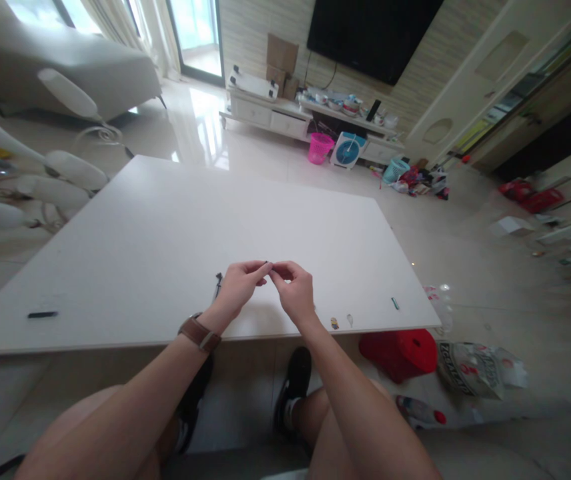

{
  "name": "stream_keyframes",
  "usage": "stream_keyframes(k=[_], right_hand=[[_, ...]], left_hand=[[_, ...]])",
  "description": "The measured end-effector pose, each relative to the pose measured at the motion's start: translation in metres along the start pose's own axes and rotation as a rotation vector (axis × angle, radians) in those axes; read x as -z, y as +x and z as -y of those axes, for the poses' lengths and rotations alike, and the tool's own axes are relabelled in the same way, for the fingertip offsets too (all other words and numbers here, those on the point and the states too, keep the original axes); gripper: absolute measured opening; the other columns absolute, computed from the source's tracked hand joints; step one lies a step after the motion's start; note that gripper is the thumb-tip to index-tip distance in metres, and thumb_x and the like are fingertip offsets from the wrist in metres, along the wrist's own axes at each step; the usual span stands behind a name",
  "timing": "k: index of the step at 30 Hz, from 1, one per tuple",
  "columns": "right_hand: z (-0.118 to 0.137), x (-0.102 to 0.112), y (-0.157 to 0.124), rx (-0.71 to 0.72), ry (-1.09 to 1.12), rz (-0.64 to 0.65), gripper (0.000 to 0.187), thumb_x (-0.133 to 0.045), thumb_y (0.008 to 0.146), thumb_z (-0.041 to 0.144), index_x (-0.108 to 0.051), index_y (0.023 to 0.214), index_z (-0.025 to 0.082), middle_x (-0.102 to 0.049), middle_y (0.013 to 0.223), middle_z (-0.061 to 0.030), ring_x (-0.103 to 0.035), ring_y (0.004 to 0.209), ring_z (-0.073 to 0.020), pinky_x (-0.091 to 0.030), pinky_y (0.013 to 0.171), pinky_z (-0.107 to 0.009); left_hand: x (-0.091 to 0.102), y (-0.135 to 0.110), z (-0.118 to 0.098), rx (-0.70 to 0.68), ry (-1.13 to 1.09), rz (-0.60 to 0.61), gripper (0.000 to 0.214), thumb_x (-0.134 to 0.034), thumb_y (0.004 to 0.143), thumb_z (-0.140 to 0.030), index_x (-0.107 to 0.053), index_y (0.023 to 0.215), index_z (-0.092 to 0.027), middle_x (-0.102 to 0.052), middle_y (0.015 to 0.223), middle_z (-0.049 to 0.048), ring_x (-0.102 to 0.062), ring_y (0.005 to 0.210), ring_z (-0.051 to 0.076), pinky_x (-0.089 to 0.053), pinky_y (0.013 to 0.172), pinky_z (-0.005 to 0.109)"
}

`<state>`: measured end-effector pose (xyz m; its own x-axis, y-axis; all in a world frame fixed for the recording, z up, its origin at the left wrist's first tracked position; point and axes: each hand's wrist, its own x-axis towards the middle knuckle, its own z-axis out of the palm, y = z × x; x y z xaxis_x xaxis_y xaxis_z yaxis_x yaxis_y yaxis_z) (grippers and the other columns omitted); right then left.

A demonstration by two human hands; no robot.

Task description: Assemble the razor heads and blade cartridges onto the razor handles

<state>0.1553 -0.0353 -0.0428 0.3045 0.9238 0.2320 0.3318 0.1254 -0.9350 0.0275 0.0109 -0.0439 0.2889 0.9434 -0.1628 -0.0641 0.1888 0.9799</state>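
Note:
Over the white table (205, 227), my left hand (238, 287) and my right hand (295, 287) meet at the fingertips. Both are closed in a pinch, and a tiny dark bit shows between them, too small to name. A brown watch strap circles my left wrist. Partly hidden beside my left hand lies a slim dark item (218, 283) with a black top. To the right of my right hand, near the front edge, are a small yellow cartoon figure (334, 323) and a small clear or silvery piece (349, 320).
A black pen-like stick (43, 315) lies at the table's left, a small green item (395, 303) at its right. A red stool (405, 353) and a printed bag (470, 370) stand beyond the right front corner. White chairs (70, 167) border the left side.

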Motion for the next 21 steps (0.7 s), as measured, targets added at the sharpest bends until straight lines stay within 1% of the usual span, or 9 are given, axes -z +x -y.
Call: stream_keyframes(k=[4,7,12,17,21], right_hand=[[0.005,0.001,-0.002,0.061,-0.064,0.009,0.008,-0.065,0.088,0.024,-0.073,0.088,0.02,-0.073,0.084,-0.003,-0.067,0.076,-0.0176,-0.054,0.073,-0.029],[0.009,0.002,-0.004,0.108,-0.11,-0.007,0.008,-0.065,0.088,0.022,-0.072,0.09,0.02,-0.073,0.086,-0.0031,-0.067,0.077,-0.0175,-0.054,0.073,-0.029],[0.01,0.004,-0.011,0.146,-0.118,-0.044,0.009,-0.065,0.087,0.021,-0.073,0.091,0.019,-0.073,0.085,-0.0034,-0.068,0.076,-0.0174,-0.054,0.071,-0.028],[0.004,0.003,-0.013,0.129,-0.087,-0.06,0.008,-0.066,0.086,0.021,-0.072,0.09,0.02,-0.072,0.085,-0.0035,-0.068,0.075,-0.018,-0.054,0.07,-0.029],[0.003,-0.002,-0.009,0.142,-0.09,-0.037,0.007,-0.066,0.086,0.022,-0.071,0.09,0.019,-0.071,0.084,-0.0034,-0.067,0.075,-0.0178,-0.054,0.07,-0.029]], left_hand=[[0.001,-0.001,-0.003,0.019,-0.013,0.021,0.036,-0.077,0.071,-0.05,-0.079,0.082,-0.015,-0.075,0.083,0.0095,-0.058,0.069,0.015,-0.046,0.067,0.028],[0.001,-0.005,-0.007,0.038,-0.068,0.054,0.036,-0.077,0.071,-0.049,-0.077,0.081,-0.014,-0.073,0.081,0.0078,-0.056,0.066,0.012,-0.045,0.066,0.027],[0.002,-0.011,-0.01,0.071,-0.144,0.053,0.036,-0.082,0.067,-0.042,-0.074,0.09,-0.015,-0.071,0.079,0.0043,-0.058,0.065,0.011,-0.046,0.068,0.027],[0.007,-0.014,-0.01,0.04,-0.088,0.029,0.035,-0.079,0.07,-0.043,-0.073,0.089,-0.014,-0.071,0.083,0.0056,-0.06,0.07,0.013,-0.048,0.069,0.028],[0.012,-0.013,-0.013,0.038,-0.042,0.002,0.035,-0.077,0.07,-0.042,-0.073,0.089,-0.013,-0.069,0.08,0.0055,-0.06,0.068,0.013,-0.047,0.068,0.028]])
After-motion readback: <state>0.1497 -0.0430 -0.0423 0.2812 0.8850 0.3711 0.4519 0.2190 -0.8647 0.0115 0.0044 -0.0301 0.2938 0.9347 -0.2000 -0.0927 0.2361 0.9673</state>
